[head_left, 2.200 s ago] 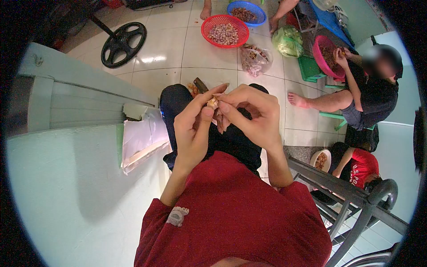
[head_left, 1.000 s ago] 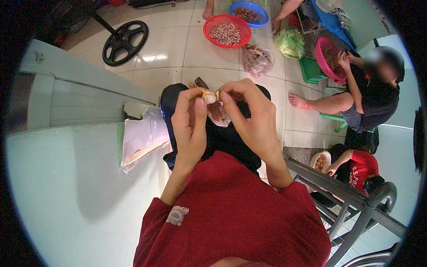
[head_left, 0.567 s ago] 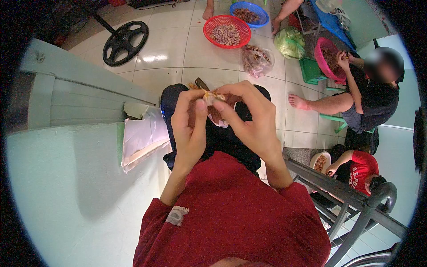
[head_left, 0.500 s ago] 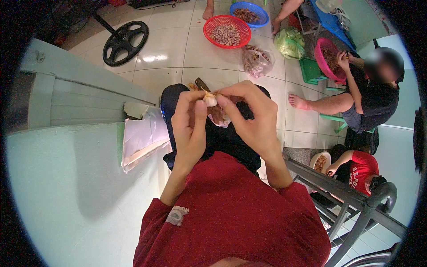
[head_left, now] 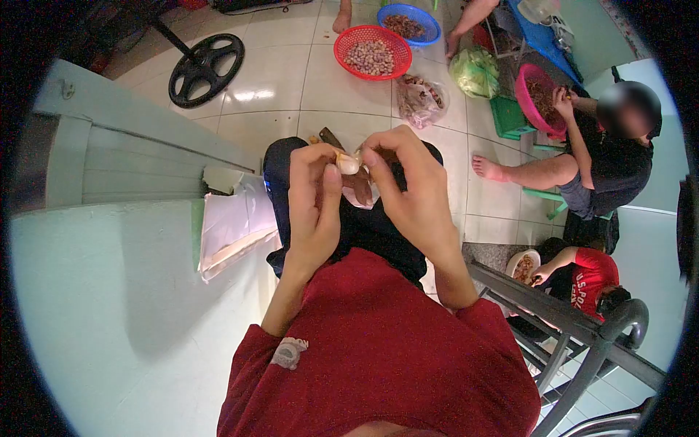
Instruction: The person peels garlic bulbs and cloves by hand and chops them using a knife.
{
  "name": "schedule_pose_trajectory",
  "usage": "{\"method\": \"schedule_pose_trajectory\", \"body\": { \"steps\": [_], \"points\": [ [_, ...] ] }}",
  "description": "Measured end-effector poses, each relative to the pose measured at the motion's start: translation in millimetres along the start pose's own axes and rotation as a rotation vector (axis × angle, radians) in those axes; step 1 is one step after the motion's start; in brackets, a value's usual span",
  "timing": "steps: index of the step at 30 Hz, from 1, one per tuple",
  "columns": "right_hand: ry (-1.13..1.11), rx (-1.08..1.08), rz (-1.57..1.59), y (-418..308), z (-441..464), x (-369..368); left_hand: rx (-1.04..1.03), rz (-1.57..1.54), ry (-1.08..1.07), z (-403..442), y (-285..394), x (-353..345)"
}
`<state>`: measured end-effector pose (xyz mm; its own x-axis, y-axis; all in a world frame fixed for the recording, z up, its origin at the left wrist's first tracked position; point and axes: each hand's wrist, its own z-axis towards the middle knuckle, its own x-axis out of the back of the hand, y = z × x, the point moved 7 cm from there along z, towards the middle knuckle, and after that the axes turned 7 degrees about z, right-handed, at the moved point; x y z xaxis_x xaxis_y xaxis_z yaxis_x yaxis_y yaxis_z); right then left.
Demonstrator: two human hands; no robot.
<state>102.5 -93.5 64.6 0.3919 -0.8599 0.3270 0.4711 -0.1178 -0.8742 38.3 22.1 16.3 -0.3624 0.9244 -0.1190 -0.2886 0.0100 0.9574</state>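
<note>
My left hand (head_left: 312, 207) pinches a pale garlic clove (head_left: 349, 165) between thumb and bent fingers. My right hand (head_left: 413, 193) is closed at the clove's right side, thumb against forefinger, with a thin whitish flake of garlic skin (head_left: 360, 155) at its fingertips. Beneath the clove, between my knees, shows a brownish thing (head_left: 357, 192) over something pale; my fingers partly cover both, and I cannot make out their kind. A dark, flat blade-like piece (head_left: 329, 137) sticks out just beyond my left fingers.
Ahead on the tiles stand a red basket (head_left: 373, 73) of bulbs or cloves, a blue basket (head_left: 415, 16) and a plastic bag (head_left: 421, 102). On the right sit two people, one by a pink basket (head_left: 530, 87). A dark metal railing (head_left: 542, 295) runs close at my right.
My right fingertips have drawn slightly away from the clove, pulling skin from it. More of the clove's smooth pale side now shows in my left hand.
</note>
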Motion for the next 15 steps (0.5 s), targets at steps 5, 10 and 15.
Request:
{"method": "schedule_pose_trajectory", "body": {
  "steps": [5,10,15],
  "points": [
    [-0.004,0.068,-0.074,-7.7,-1.1,-2.2,0.030,-0.004,0.042,-0.9,8.3,-3.3],
    [-0.001,0.203,-0.078,-16.4,-4.1,-0.1,0.004,-0.153,0.041,-1.7,10.2,-0.5],
    [0.035,0.239,-0.069,-19.1,-3.8,2.8,0.048,0.001,0.056,-5.0,8.1,4.0]
  ]
}}
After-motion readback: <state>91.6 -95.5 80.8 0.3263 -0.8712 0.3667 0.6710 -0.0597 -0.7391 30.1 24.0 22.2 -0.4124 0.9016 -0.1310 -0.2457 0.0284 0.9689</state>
